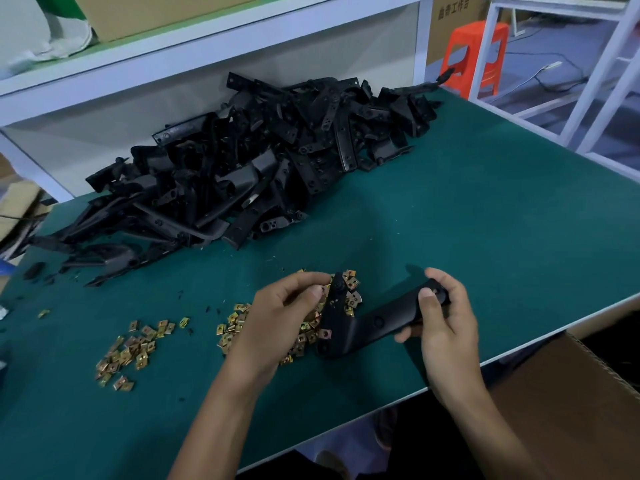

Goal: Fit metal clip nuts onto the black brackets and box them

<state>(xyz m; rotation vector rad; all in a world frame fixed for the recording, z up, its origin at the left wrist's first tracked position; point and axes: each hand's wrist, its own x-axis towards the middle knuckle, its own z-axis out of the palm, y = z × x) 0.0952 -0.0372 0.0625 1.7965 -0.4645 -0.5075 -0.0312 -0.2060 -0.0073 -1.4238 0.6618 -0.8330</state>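
I read the black bracket (367,323) as L-shaped: long arm toward 2 o'clock, gripped by the right hand (441,320); short arm toward 12 o'clock, pinched by the left hand (284,317)

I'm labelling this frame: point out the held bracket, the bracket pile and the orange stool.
held bracket (377,322), head view, middle arm.
bracket pile (249,168), head view, heap centre.
orange stool (481,29), head view, its seat.

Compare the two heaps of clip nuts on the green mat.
The left heap is smaller and sparser; the right heap is bigger and denser. The left heap lies in the open; the right heap lies partly under the left hand and the bracket. Both are gold-coloured.
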